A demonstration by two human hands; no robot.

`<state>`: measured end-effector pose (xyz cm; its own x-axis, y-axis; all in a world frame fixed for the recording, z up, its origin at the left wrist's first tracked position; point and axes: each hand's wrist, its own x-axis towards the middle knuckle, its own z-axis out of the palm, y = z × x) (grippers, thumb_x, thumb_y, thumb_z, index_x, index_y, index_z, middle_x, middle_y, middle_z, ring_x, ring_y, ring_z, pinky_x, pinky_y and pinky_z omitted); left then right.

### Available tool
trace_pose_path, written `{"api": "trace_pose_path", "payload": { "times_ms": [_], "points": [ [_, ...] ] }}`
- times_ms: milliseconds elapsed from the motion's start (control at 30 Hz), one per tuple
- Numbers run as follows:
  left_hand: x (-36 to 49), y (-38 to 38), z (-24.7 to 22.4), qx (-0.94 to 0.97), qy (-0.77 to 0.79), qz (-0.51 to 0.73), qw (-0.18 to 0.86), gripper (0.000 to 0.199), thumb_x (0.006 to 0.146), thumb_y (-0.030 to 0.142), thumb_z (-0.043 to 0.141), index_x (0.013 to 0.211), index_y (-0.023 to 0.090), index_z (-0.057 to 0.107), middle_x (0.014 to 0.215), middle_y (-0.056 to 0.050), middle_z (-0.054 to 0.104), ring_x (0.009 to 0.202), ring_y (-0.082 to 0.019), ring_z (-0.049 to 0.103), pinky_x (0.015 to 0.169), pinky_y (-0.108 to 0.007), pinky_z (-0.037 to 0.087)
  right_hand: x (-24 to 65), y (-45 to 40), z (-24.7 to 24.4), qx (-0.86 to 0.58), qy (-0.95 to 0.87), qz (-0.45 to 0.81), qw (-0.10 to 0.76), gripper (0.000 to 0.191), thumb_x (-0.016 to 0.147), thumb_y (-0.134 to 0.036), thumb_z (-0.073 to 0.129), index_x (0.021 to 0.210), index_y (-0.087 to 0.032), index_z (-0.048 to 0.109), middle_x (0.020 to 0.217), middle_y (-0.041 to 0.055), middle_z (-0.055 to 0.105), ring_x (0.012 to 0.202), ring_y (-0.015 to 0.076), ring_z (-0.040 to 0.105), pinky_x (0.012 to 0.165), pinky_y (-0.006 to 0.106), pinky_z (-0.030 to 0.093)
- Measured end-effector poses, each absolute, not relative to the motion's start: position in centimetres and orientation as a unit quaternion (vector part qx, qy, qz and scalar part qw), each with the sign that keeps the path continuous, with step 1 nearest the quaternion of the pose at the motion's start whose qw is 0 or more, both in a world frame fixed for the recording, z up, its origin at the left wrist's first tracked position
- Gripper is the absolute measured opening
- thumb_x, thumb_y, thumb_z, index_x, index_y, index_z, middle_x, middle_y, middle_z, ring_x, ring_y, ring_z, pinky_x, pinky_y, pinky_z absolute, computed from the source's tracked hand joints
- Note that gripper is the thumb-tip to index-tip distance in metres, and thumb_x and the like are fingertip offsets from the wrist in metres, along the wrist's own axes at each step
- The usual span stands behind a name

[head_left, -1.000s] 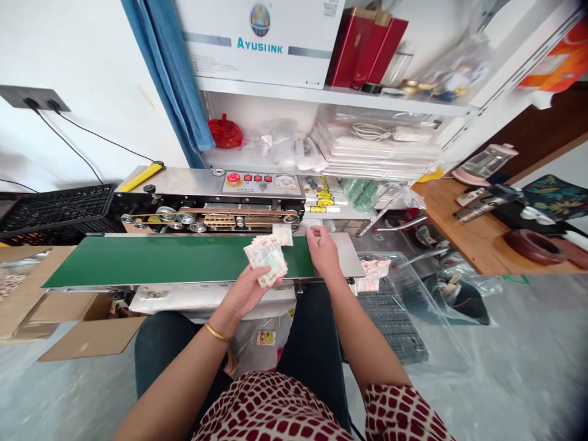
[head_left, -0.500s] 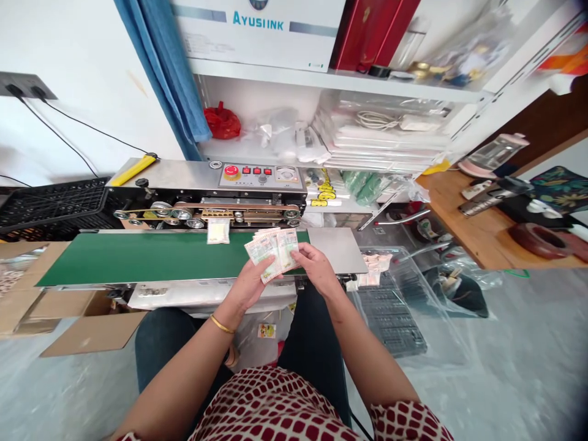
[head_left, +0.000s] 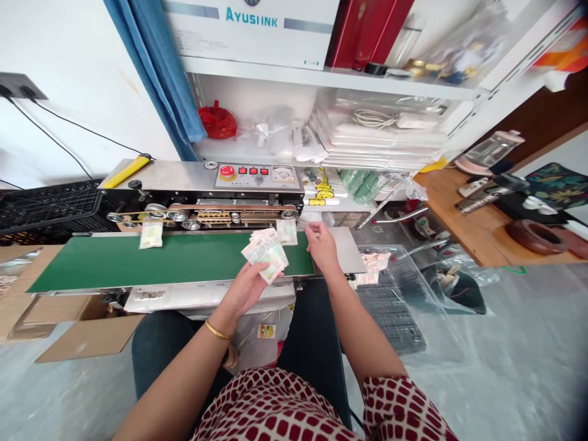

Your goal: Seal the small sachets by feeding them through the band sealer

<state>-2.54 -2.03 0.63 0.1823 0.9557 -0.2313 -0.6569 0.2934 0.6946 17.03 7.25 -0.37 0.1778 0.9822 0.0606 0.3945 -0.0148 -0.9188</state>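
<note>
My left hand is closed on a fan of small, pale printed packets, held above the front of the green conveyor belt. To the right, my right hand hovers by the belt's end with loosely bent fingers and nothing visible in them. Just left of its fingertips, a single packet has its top edge at the rollers of the band sealing machine. Farther left along the same rollers hangs another packet, its lower part over the belt.
A control panel with a red stop button tops the machine. More packets lie in a clear bin at right. An open cardboard box and a black crate stand left. A wooden table juts in at right.
My right hand has left the fanned packets and moved right and up. A packet now sits at the rollers' right end. The earlier packet has travelled left along the machine.
</note>
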Motion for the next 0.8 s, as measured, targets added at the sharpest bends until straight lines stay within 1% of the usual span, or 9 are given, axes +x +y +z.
{"api": "trace_pose_path", "payload": {
  "times_ms": [67, 167, 267, 367, 500, 567, 700, 733, 800],
  "points": [
    [-2.5, -2.0, 0.8, 0.246, 0.311, 0.540, 0.742, 0.053, 0.080, 0.016, 0.071, 0.131, 0.021, 0.059, 0.126, -0.009, 0.067, 0.109, -0.026, 0.064, 0.087, -0.040, 0.057, 16.7, 5.9, 0.3, -0.620, -0.560, 0.333, 0.439, 0.039, 0.089, -0.053, 0.053, 0.109, -0.020, 0.059, 0.109, 0.0074, 0.068, 0.053, 0.0100, 0.057, 0.061, 0.030, 0.050],
    [-2.0, -1.7, 0.8, 0.296, 0.331, 0.524, 0.727, 0.054, 0.081, 0.019, 0.073, 0.132, 0.022, 0.059, 0.124, -0.009, 0.068, 0.107, -0.024, 0.064, 0.083, -0.034, 0.056, 15.9, 3.7, 1.1, -0.526, -0.576, 0.458, 0.425, 0.045, 0.087, -0.053, 0.058, 0.119, -0.021, 0.057, 0.120, 0.0090, 0.066, 0.085, 0.0173, 0.067, 0.076, 0.031, 0.053],
    [-1.4, -1.5, 0.6, 0.330, 0.341, 0.517, 0.712, 0.056, 0.079, 0.021, 0.076, 0.132, 0.023, 0.059, 0.123, -0.009, 0.069, 0.101, -0.021, 0.065, 0.074, -0.027, 0.055, 15.0, 2.2, 1.5, -0.441, -0.603, 0.535, 0.395, 0.051, 0.084, -0.046, 0.067, 0.128, -0.023, 0.055, 0.130, 0.0058, 0.063, 0.108, 0.0197, 0.063, 0.090, 0.031, 0.051],
    [-1.0, -1.3, 0.5, 0.310, 0.345, 0.519, 0.718, 0.056, 0.079, 0.025, 0.077, 0.132, 0.022, 0.059, 0.121, -0.009, 0.069, 0.096, -0.020, 0.067, 0.067, -0.025, 0.056, 14.7, 1.6, 1.5, -0.460, -0.605, 0.523, 0.386, 0.036, 0.089, -0.048, 0.058, 0.113, -0.021, 0.066, 0.106, 0.0016, 0.071, 0.093, 0.0190, 0.064, 0.082, 0.029, 0.050],
    [-1.2, -1.0, 0.3, 0.257, 0.372, 0.547, 0.705, 0.052, 0.078, 0.025, 0.077, 0.128, 0.021, 0.060, 0.121, -0.009, 0.069, 0.089, -0.019, 0.068, 0.059, -0.025, 0.057, 14.8, 1.3, 1.2, -0.542, -0.605, 0.411, 0.413, 0.036, 0.092, -0.050, 0.053, 0.092, -0.020, 0.072, 0.086, -0.0003, 0.070, 0.082, 0.0188, 0.061, 0.075, 0.028, 0.047],
    [-1.3, -0.8, 0.2, 0.243, 0.374, 0.564, 0.695, 0.051, 0.078, 0.024, 0.077, 0.127, 0.022, 0.060, 0.121, -0.007, 0.068, 0.089, -0.018, 0.068, 0.058, -0.024, 0.058, 14.6, 1.1, 1.0, -0.557, -0.585, 0.398, 0.434, 0.036, 0.091, -0.050, 0.053, 0.091, -0.019, 0.072, 0.085, -0.0001, 0.069, 0.082, 0.0192, 0.061, 0.075, 0.028, 0.047],
    [-1.3, -0.7, 0.3, 0.244, 0.365, 0.574, 0.692, 0.049, 0.077, 0.024, 0.078, 0.123, 0.021, 0.061, 0.118, -0.007, 0.069, 0.087, -0.017, 0.068, 0.058, -0.023, 0.058, 14.5, 1.1, 0.3, -0.474, -0.518, 0.540, 0.465, 0.033, 0.086, -0.047, 0.061, 0.104, -0.021, 0.068, 0.097, 0.0006, 0.072, 0.091, 0.0193, 0.064, 0.081, 0.029, 0.052],
    [-1.3, -0.7, 0.3, 0.244, 0.368, 0.574, 0.690, 0.049, 0.076, 0.025, 0.078, 0.122, 0.020, 0.062, 0.116, -0.007, 0.070, 0.086, -0.017, 0.069, 0.059, -0.023, 0.058, 14.7, 1.4, 0.0, -0.456, -0.496, 0.572, 0.467, 0.034, 0.084, -0.046, 0.064, 0.107, -0.021, 0.066, 0.100, 0.0012, 0.072, 0.091, 0.0190, 0.065, 0.080, 0.029, 0.053],
    [-1.4, -0.7, 0.4, 0.243, 0.380, 0.574, 0.683, 0.047, 0.075, 0.026, 0.079, 0.118, 0.019, 0.063, 0.113, -0.007, 0.070, 0.086, -0.018, 0.070, 0.058, -0.023, 0.058, 15.8, 2.4, -0.4, -0.473, -0.452, 0.589, 0.475, 0.036, 0.079, -0.044, 0.068, 0.106, -0.021, 0.064, 0.097, 0.0026, 0.072, 0.080, 0.0174, 0.067, 0.065, 0.026, 0.054]
  ]
}}
